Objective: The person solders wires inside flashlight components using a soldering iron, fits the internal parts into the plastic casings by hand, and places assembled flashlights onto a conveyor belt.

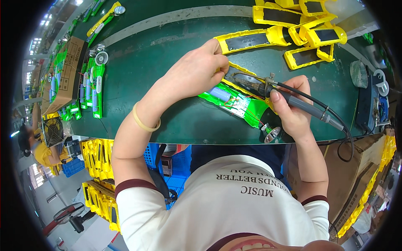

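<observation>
My right hand (295,109) grips a soldering iron (299,104) with a dark handle and cable, its front end pointing left. Below the iron lies a green flashlight half-shell (253,116) with a blue battery cell (219,93), a small white circuit board (239,104), thin red wires and a silver reflector (272,134). A yellow shell half (240,69) with a dark panel lies against it, partly hidden by the iron. My left hand (200,69) is closed at the left end of that yellow shell, fingers bent and pinched. What sits between them is hidden. Another yellow shell (247,41) lies just beyond.
Yellow shells (314,35) are piled at the far right. Green flashlight assemblies (95,85) and a cardboard box (69,75) stand at the left. A solder spool (380,78) and blue device (366,102) sit right. Yellow parts (98,161) are stacked below the table; a person (44,152) is farther left.
</observation>
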The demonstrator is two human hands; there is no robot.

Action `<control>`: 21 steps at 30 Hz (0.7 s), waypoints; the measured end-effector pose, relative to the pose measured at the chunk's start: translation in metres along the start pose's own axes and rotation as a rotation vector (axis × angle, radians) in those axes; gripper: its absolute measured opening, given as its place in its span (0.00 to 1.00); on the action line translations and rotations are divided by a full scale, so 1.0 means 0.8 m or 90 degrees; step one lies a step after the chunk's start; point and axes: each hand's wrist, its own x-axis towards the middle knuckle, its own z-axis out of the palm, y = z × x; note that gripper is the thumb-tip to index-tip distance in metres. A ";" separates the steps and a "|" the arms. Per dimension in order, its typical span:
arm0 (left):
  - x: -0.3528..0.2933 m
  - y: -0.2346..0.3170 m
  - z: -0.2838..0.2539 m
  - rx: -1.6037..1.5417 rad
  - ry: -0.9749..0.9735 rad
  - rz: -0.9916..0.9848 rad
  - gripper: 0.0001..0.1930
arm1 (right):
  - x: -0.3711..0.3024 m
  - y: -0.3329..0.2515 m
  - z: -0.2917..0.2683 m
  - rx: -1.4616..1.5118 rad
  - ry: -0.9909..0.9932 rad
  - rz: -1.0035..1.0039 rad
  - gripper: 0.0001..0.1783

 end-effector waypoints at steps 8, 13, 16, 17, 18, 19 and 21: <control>0.001 -0.002 -0.001 -0.007 -0.007 0.001 0.03 | 0.002 0.002 -0.003 0.018 0.023 0.020 0.15; 0.002 0.006 -0.005 -0.003 -0.020 -0.006 0.03 | 0.046 0.005 -0.038 0.135 0.063 -0.040 0.12; 0.001 0.006 -0.003 -0.009 -0.016 -0.025 0.03 | 0.077 0.011 -0.037 -0.151 -0.023 -0.035 0.20; 0.001 0.006 -0.003 -0.007 -0.017 -0.022 0.03 | 0.080 0.009 -0.034 -0.158 -0.039 -0.022 0.23; 0.001 0.006 -0.002 -0.001 -0.010 -0.015 0.03 | 0.082 0.007 -0.033 -0.166 -0.056 -0.008 0.25; 0.001 0.006 -0.001 0.005 -0.005 -0.008 0.03 | 0.078 0.012 -0.034 -0.156 -0.063 -0.025 0.28; 0.002 0.007 -0.001 0.010 -0.006 -0.003 0.03 | 0.058 0.001 -0.023 0.022 -0.038 0.042 0.32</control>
